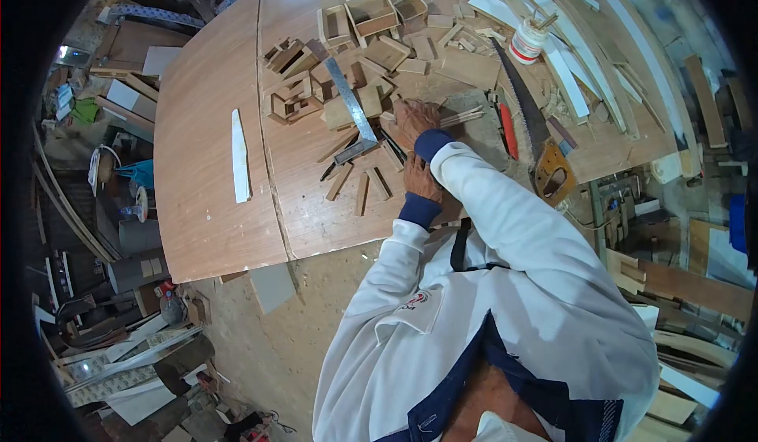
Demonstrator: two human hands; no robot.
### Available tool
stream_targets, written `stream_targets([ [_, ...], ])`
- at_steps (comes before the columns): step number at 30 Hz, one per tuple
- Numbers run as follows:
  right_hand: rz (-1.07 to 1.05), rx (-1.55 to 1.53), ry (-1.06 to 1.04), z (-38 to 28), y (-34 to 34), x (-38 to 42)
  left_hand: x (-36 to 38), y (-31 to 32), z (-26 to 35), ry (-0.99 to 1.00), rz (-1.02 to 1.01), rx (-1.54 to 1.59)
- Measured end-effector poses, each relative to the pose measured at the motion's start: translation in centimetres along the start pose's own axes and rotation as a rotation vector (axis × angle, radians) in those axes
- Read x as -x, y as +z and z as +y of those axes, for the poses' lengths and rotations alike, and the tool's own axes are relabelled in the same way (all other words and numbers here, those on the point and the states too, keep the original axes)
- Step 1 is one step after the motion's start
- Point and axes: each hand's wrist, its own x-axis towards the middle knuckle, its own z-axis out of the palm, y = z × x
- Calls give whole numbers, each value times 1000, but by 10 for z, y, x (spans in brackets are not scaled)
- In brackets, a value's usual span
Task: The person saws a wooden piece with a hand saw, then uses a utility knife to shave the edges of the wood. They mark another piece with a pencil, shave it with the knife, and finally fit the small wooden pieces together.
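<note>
My right hand (417,121) is closed low over the table, and thin wooden strips (464,116) stick out from under it to the right. Just below, closer to the table's front edge, my left hand (421,178) is curled, its fingertips hidden, and whatever it grips is out of sight. Left of my hands lies a try square (350,103) with a metal blade. Short wooden pieces (362,195) are scattered beside my left hand. A flat grey board (478,130) lies right of my right hand.
Small wooden boxes (371,13) and offcuts crowd the far side. At right are a handsaw (525,99), a red-handled tool (507,130) and a white glue container (527,43). A white strip (240,156) lies on the left of the wooden table (205,181).
</note>
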Motion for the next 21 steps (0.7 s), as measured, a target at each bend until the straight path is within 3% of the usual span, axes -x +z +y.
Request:
stream_targets([
  [2, -42, 11, 13, -2, -9, 2, 1, -2, -2, -9, -32, -43],
  [6, 436, -644, -37, 56, -19, 16, -25, -33, 25, -7, -106, -30],
  [8, 466, -691, 121, 99, -38, 39, -32, -25, 24, 10, -201, -45],
  [11, 578, -540, 270, 150, -72, 89, -50, -4, 27, 58, -60, -121],
  [12, 628, -503, 292, 168, -76, 106, -58, 2, 30, 5, -93, -130],
  [15, 666, -273, 474, 204, -80, 160, -83, 2, 42, 88, -49, -172],
  [17, 638, -178, 702, 219, -74, 188, -89, 17, 39, 114, -68, -162],
  [21, 747, -292, 703, 236, -55, 222, -85, 41, 28, 87, -37, -119],
])
